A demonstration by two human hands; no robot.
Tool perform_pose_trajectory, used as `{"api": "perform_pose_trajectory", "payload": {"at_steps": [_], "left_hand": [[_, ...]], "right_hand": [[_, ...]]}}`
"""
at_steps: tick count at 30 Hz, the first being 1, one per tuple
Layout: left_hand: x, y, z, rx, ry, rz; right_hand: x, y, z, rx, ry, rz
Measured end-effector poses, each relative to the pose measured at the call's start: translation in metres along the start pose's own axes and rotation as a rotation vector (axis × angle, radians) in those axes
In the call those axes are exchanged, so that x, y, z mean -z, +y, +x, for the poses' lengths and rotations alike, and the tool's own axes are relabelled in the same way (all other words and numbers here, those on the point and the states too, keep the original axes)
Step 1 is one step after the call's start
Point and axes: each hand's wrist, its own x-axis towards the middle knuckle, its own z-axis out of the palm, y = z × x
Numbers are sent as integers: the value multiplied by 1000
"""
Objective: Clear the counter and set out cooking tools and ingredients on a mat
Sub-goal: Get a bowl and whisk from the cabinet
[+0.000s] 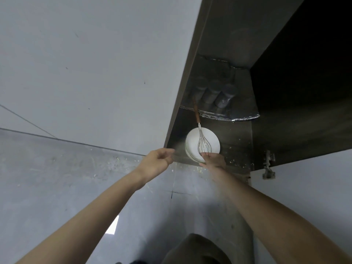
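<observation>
You are fetching tools from the dark open cabinet (238,141). Your right hand (213,160) grips the near rim of the stacked round white plates (192,141), with the wooden-handled wire whisk (203,143) lying on top. Your left hand (158,161) hovers loosely curled, empty. Lift level, or the whisk may slide.

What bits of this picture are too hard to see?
- Jars, head view: too dark and blurry to tell contents.
- Plates: the right hand hides the near rim, so no counting the stack.
- Left hand: blurred; gripping the cabinet edge or not, unclear.
- The cabinet's right side: lost in shadow.
</observation>
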Motion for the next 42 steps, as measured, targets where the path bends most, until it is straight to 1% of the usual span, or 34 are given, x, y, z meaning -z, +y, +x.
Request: {"api": "perform_pose_trajectory", "payload": {"at_steps": [1,3,6,8,12,16,18,22,25,27,30,36,42], "left_hand": [[-2,4,-7,7,-4,-5],[-6,14,-25,22,-14,-17],[-12,30,-58,41,-25,-47],[-15,44,-83,56,-33,-62],[-16,75,-140,120,-69,-130],[-13,104,-201,177,-105,-260],[-9,121,-238,219,-116,-315],[-7,146,-293,279,-146,-419],[1,172,-331,239,-177,-466],[7,191,-350,195,-181,-476],[15,216,-375,151,-124,-440],[24,255,-411,112,-69,-377],[20,276,-434,74,46,-322]], "right_hand": [[8,0,-11,6,8,12],[27,0,-31,42,12,-54],[61,-6,-68,52,-35,-190],[85,-11,-95,65,-56,-234],[132,-32,-165,149,-101,-324],[177,-65,-241,182,-192,-344],[201,-84,-284,143,-232,-330],[236,-122,-356,184,-343,-336],[254,-150,-404,249,-416,-349],[265,-169,-430,287,-435,-350],[278,-198,-463,367,-463,-406],[299,-239,-509,502,-449,-485],[320,-256,-540,553,-433,-530]]}}
